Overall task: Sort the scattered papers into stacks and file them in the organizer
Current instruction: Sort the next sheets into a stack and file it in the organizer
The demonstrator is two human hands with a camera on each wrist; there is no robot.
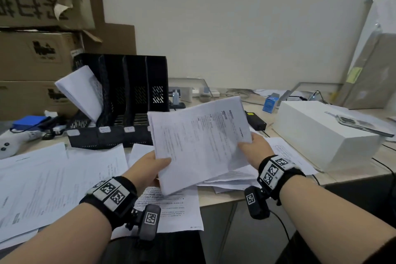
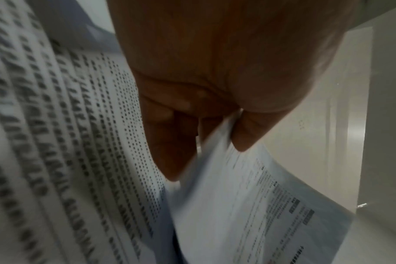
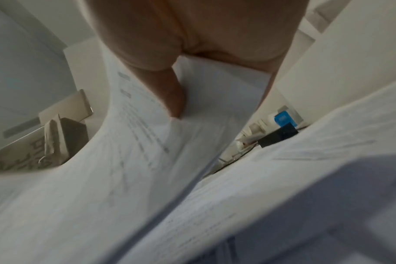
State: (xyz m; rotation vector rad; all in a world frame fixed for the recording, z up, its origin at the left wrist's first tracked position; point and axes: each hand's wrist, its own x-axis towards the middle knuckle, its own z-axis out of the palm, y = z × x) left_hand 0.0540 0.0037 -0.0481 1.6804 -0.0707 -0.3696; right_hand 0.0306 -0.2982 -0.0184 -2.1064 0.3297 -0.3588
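Both hands hold a stack of printed papers (image 1: 199, 141) above the desk, in front of the black organizer (image 1: 126, 103). My left hand (image 1: 154, 163) pinches the stack's lower left edge, thumb on top. My right hand (image 1: 255, 146) grips its right edge, thumb on top. In the left wrist view the thumb and fingers (image 2: 170, 142) pinch the sheets (image 2: 249, 205). The right wrist view shows the thumb (image 3: 170, 92) pressed on the paper (image 3: 136, 160). A folded bundle of papers (image 1: 83, 90) leans in the organizer's leftmost slot. Loose sheets (image 1: 47, 180) cover the desk at the left and under the stack.
Cardboard boxes (image 1: 32, 53) are piled behind the organizer at the left. A white box (image 1: 321, 135) with a phone (image 1: 364, 124) on it stands at the right. A black adapter (image 1: 256, 120), a small blue box (image 1: 271, 103) and cables lie along the back wall.
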